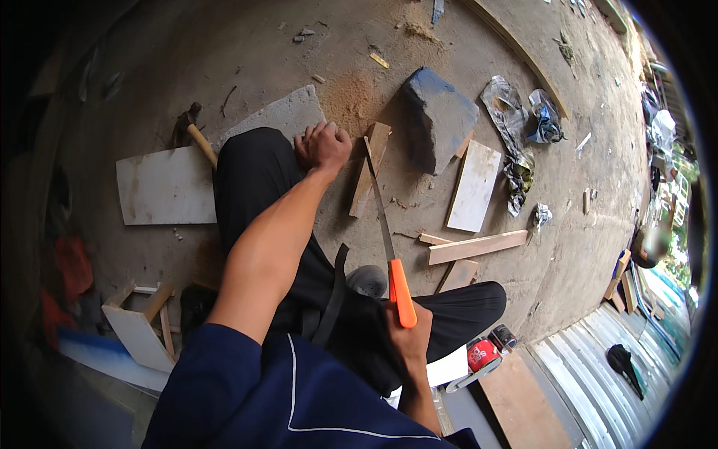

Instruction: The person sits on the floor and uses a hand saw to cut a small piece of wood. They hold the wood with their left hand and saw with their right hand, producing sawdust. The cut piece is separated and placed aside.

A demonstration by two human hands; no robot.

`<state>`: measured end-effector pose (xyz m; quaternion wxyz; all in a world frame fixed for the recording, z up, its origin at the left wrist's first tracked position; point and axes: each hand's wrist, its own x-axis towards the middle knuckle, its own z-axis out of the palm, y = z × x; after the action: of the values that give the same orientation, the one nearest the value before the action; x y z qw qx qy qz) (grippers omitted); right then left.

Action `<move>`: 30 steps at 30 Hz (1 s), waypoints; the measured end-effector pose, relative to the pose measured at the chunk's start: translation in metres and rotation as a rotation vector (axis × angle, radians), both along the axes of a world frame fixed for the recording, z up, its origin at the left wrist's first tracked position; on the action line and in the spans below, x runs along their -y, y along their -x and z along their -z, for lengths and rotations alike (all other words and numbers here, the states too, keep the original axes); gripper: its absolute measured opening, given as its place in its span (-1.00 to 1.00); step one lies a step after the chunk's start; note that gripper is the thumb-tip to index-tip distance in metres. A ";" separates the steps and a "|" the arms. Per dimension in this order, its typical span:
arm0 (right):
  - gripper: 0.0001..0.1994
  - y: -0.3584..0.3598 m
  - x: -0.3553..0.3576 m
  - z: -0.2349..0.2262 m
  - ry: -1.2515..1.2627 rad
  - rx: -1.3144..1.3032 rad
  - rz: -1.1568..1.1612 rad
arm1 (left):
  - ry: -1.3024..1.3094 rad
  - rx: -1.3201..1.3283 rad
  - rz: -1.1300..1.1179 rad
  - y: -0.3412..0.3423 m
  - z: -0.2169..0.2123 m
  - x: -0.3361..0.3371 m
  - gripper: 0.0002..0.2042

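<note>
our right hand point(413, 329) grips the orange-handled steel handsaw point(387, 228), left hand point(326, 146) fisted; the brown oblong wooden block point(365, 181) appears not yet severed.

Left arm point(273, 251): bared below the elbow, extended forward and slightly rightward. Left hand point(327, 147): curled into a loose fist, its back turned upward. Right forearm point(422, 408): held low, close to the torso. Right hand point(413, 329): closed in a grip.
</note>
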<state>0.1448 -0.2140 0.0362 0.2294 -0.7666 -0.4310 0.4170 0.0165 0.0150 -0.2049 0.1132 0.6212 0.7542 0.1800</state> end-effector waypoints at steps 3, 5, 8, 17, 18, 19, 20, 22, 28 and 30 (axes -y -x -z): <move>-0.81 0.006 -0.009 -0.003 0.025 0.043 -0.019 | -0.003 0.013 0.013 0.002 -0.019 0.001 -0.85; -0.80 0.017 -0.049 0.016 0.010 0.070 -0.013 | -0.031 0.011 0.038 0.005 -0.030 -0.001 -0.85; -0.80 0.033 -0.070 0.007 -0.035 0.036 0.008 | -0.056 -0.008 -0.036 0.020 -0.034 0.005 -0.86; -0.78 0.051 -0.013 -0.057 -0.003 -0.015 0.079 | -0.006 0.066 0.122 0.033 -0.069 0.031 -0.85; -0.78 0.046 -0.001 -0.057 0.021 -0.013 0.090 | -0.006 0.058 0.130 0.036 -0.076 0.039 -0.85; -0.75 0.035 0.025 -0.056 -0.008 0.019 0.049 | 0.019 0.086 0.145 0.028 -0.087 0.068 -0.85; -0.75 0.031 0.045 -0.065 0.006 0.018 0.047 | -0.016 0.087 0.134 0.028 -0.098 0.092 -0.86; -0.73 0.028 0.075 -0.092 0.004 0.029 0.068 | -0.118 0.101 0.136 0.018 -0.133 0.132 -0.87; -0.73 -0.032 0.214 -0.213 -0.115 -0.049 0.084 | 0.260 -0.112 0.519 -0.022 -0.331 0.309 -0.49; -0.73 -0.059 0.257 -0.246 -0.126 -0.057 0.083 | 0.269 -0.211 0.539 -0.048 -0.370 0.359 -0.38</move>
<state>0.2042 -0.4712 0.2819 0.3063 -0.7558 -0.4174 0.4009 0.0647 -0.3444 0.1653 0.1592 0.7934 0.5870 -0.0233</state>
